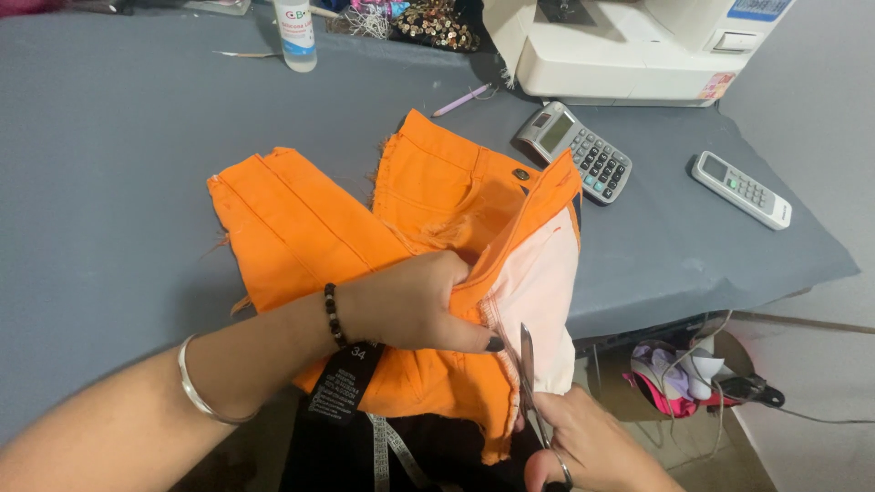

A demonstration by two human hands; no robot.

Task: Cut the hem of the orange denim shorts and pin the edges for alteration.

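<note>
Orange denim shorts [301, 228] lie on a grey table [118, 164], with frayed leg hems and a metal button. My left hand [410, 305] grips the shorts at the waistband, folding it open so that the pale pocket lining [542, 292] shows. My right hand [588, 446] at the bottom edge holds silver scissors [529, 374]. The blades point up along the seam between the orange cloth and the lining. A black tag [344, 383] hangs from the shorts below my left wrist.
A calculator [576, 150] and a white remote control [740, 189] lie at the right of the table. A white sewing machine [629, 46] stands at the back. A clear bottle [296, 35], a purple pencil [460, 100] and beaded trim [428, 25] are at the back. Fabric scraps [674, 374] lie on the floor.
</note>
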